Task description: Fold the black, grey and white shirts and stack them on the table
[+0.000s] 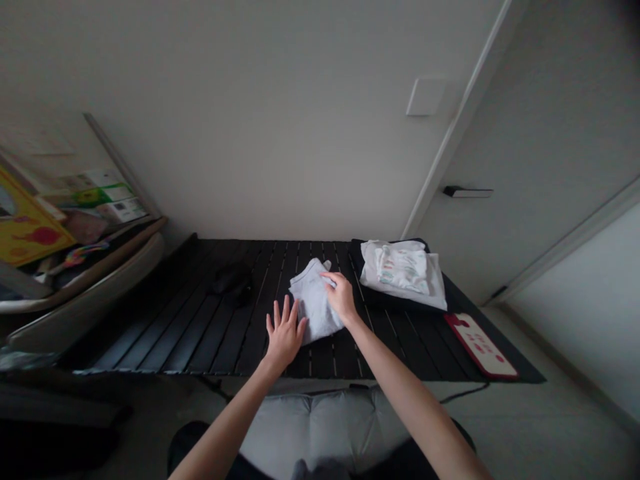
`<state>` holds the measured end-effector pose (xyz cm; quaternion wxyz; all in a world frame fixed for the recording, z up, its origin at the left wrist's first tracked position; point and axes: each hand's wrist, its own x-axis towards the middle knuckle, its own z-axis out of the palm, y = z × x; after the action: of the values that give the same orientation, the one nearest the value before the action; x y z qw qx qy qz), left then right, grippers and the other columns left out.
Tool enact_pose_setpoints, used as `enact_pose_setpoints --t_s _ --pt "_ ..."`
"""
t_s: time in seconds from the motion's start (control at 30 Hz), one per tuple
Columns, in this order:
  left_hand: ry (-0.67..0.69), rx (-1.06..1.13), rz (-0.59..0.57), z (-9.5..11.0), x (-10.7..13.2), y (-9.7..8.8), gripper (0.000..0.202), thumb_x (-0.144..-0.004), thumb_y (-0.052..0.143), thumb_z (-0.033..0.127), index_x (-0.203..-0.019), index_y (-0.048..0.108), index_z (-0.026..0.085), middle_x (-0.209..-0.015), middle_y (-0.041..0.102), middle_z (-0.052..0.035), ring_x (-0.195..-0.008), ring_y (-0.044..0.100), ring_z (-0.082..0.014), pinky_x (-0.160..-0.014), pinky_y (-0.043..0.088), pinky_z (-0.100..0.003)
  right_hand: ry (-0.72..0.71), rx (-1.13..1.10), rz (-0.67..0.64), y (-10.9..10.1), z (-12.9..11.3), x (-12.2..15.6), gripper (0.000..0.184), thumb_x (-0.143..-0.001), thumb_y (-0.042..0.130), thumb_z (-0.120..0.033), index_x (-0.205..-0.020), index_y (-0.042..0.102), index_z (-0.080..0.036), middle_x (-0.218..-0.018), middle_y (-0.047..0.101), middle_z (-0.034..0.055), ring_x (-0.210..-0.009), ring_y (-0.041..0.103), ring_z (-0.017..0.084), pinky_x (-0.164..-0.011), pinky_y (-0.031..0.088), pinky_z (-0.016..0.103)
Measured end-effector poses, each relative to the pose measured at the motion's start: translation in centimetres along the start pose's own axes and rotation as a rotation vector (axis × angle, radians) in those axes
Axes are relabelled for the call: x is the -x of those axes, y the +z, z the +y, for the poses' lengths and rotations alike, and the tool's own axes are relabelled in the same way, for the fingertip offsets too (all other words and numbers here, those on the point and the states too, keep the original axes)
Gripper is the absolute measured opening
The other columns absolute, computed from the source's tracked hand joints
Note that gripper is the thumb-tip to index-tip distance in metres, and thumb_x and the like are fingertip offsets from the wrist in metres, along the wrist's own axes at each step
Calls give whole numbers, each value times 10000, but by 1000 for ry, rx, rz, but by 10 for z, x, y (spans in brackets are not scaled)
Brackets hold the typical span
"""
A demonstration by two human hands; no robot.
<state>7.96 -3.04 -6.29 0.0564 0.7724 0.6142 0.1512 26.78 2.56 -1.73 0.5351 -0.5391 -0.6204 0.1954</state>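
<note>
A light grey folded garment (316, 300) lies on a black slatted table (170, 313) in front of me. My left hand (285, 333) rests at the garment's left edge, its fingers spread and flat. At the garment's upper right, my right hand (341, 297) has its fingers bent around a bit of the fabric; the fingertips are partly hidden. Farther right, a small white patterned garment (403, 268) sits on top of a larger white folded cloth (436, 287), and dark cloth lies beneath them.
A dark crumpled item (234, 281) lies left on the table. A red-rimmed cream board (481, 347) is at the right end. Behind stand a wall and a door with a black handle (467, 193). At far left, a cart (145, 257) holds books and small items.
</note>
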Motion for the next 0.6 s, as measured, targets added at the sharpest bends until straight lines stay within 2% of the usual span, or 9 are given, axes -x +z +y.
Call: enact_pose_setpoints --t_s 0.1,0.2,0.27,0.33,0.4,0.47,0.53,0.6 --pt "-48 2 50 -1 -2 -2 569 -971 333 425 -1505 274 238 -1594 138 -72 -1463 47 -333 -1120 178 -605 -102 25 106 -48 -12 -25 337 -796 458 -187 -1039 691 -185 -1078 669 88 -1041 601 221 -969 440 373" --pt "-82 -18 122 -8 -6 -5 581 -964 357 416 -1506 270 224 -1590 161 -90 -1464 47 -325 -1122 186 -591 -141 179 237 -100 -12 -47 355 -816 445 -196 -1079 681 -162 -1082 663 108 -1056 580 237 -973 420 386" --pt "-98 -41 184 -15 -8 -9 582 -965 356 407 -1505 270 210 -1586 175 -99 -1466 49 -316 -1127 188 -577 -60 412 349 -128 -6 -56 400 -835 399 -176 -1134 662 -152 -1155 625 138 -1113 541 264 -986 392 421" --pt "-125 -61 233 -22 -10 -14 579 -965 353 397 -1504 274 200 -1583 187 -104 -1466 58 -312 -1130 193 -564 76 698 440 -144 4 -58 447 -862 339 -150 -1202 629 -154 -1353 505 166 -1247 422 330 -1012 322 526" --pt "-160 -77 263 -31 -12 -18 577 -965 350 389 -1501 279 187 -1582 191 -111 -1464 65 -318 -1128 197 -563 153 899 456 -145 17 -55 471 -879 324 -154 -1276 578 -146 -1493 349 166 -1354 259 373 -1032 245 596" --pt "-183 -95 283 -40 -14 -22 577 -966 347 383 -1497 284 166 -1580 189 -122 -1462 67 -326 -1125 197 -569 155 977 368 -134 33 -48 477 -899 354 -222 -1333 530 -131 -1537 274 162 -1407 139 373 -1064 193 598" --pt "-211 -114 304 -50 -17 -27 579 -965 345 379 -1492 289 146 -1577 193 -136 -1460 72 -331 -1123 196 -570 166 986 232 -116 53 -38 513 -912 381 -336 -1357 510 -116 -1527 295 170 -1421 105 374 -1090 167 577" --pt "-252 -131 320 -61 -19 -32 586 -960 356 378 -1489 292 136 -1573 201 -148 -1457 80 -338 -1121 201 -566 255 994 158 -99 74 -28 577 -914 380 -416 -1375 489 -87 -1491 349 205 -1411 151 392 -1095 151 583"
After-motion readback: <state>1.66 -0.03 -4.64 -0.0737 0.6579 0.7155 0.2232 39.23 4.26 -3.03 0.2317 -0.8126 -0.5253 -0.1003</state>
